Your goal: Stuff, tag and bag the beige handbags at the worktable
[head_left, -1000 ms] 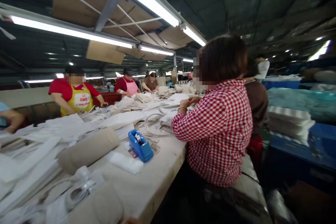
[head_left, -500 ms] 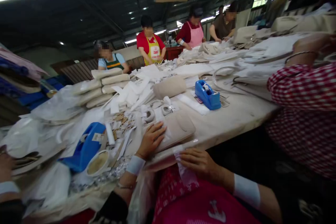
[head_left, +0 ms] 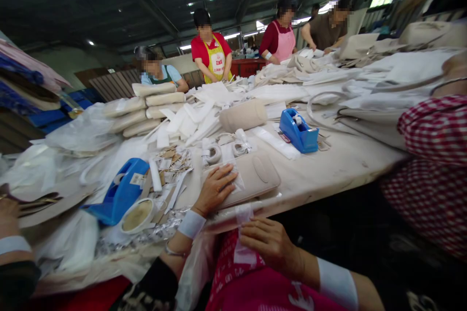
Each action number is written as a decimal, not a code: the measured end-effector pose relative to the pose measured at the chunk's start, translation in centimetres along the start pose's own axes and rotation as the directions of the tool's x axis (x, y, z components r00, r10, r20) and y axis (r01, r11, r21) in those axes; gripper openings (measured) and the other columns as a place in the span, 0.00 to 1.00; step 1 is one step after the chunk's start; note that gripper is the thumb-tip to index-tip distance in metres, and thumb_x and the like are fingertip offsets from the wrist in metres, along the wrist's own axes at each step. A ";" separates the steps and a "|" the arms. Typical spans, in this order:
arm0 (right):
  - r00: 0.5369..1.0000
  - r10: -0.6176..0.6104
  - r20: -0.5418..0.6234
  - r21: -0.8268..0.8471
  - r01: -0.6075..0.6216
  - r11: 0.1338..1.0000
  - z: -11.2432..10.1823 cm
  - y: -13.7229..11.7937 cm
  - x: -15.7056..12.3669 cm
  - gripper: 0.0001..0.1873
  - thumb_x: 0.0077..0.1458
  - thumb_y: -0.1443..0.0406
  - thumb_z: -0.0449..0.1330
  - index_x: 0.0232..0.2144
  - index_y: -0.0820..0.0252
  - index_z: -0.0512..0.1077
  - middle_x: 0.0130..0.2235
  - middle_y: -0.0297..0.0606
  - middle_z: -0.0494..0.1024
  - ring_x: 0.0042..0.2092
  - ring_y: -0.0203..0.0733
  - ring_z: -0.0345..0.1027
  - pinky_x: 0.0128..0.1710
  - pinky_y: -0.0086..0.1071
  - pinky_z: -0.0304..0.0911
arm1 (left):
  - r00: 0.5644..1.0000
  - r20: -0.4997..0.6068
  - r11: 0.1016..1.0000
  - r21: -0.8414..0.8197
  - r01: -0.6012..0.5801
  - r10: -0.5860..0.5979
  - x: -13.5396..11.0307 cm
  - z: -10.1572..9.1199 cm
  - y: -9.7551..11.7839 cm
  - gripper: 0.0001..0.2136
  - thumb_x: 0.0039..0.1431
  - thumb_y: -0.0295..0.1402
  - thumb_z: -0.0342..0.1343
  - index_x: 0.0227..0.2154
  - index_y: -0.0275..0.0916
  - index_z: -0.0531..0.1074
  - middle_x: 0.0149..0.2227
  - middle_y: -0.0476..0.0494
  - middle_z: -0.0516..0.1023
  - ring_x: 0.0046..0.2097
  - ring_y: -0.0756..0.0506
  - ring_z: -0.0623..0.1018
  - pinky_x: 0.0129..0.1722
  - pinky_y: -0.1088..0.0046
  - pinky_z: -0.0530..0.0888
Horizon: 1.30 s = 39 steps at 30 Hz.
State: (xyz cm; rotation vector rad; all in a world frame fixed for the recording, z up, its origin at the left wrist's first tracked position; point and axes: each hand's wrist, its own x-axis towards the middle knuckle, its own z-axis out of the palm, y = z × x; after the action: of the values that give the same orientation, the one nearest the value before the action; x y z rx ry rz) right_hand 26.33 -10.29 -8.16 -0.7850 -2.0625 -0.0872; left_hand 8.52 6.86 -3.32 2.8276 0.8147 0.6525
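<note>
Bag (head_left: 257,175): beige, lying flat near the front edge of the table (head_left: 328,170).
Left hand (head_left: 217,189): palm down on the bag, fingers slightly spread.
Right hand (head_left: 269,244): fingers together at a clear strip (head_left: 245,254); whether they grip it, cannot tell.
Behind the bag: coiled straps (head_left: 211,155).
To its right: a blue dispenser (head_left: 299,132).
Across: an aproned co-worker (head_left: 199,48) stands over white scraps (head_left: 215,92).

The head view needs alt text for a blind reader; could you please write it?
A person's left hand rests on a beige bag at a cluttered worktable, while the right hand touches a translucent plastic piece near the edge. Two blue tape dispensers sit nearby, with co-workers beyond.
</note>
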 end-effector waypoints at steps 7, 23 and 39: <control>0.999 0.046 0.005 0.010 -0.046 0.999 -0.3 -1.2 0.1 0.15 0.64 0.74 0.47 0.42 0.63 0.73 0.42 0.42 0.81 0.45 0.41 0.75 0.49 0.40 0.70 | 1.000 -0.003 1.000 -0.003 0.015 -0.015 -0.1 0.1 0.1 0.19 0.64 0.39 0.53 0.57 0.46 0.67 0.64 0.43 0.64 0.65 0.42 0.62 0.65 0.56 0.55; 0.897 0.441 0.034 0.080 -0.442 0.894 -1.6 8.1 13.3 0.08 0.59 0.68 0.59 0.31 0.57 0.79 0.32 0.35 0.75 0.35 0.37 0.69 0.37 0.28 0.63 | 0.996 -0.091 0.996 -0.087 -0.009 0.001 -0.6 1.1 -0.5 0.27 0.57 0.28 0.52 0.61 0.38 0.61 0.63 0.37 0.65 0.65 0.40 0.62 0.66 0.53 0.56; 0.743 0.637 0.207 -0.214 -0.601 0.770 1.1 13.2 15.0 0.06 0.56 0.69 0.61 0.28 0.57 0.77 0.35 0.32 0.73 0.38 0.37 0.67 0.33 0.29 0.53 | 0.979 -0.128 0.976 -0.170 0.134 -0.156 -0.3 1.0 -0.2 0.43 0.61 0.41 0.55 0.68 0.40 0.31 0.66 0.29 0.50 0.67 0.36 0.54 0.64 0.51 0.60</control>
State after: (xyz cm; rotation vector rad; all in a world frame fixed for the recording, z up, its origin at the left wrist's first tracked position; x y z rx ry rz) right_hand 27.07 8.08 -0.26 -1.6150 -1.9397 0.2758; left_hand 8.65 6.83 -4.37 2.5732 0.9360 0.8603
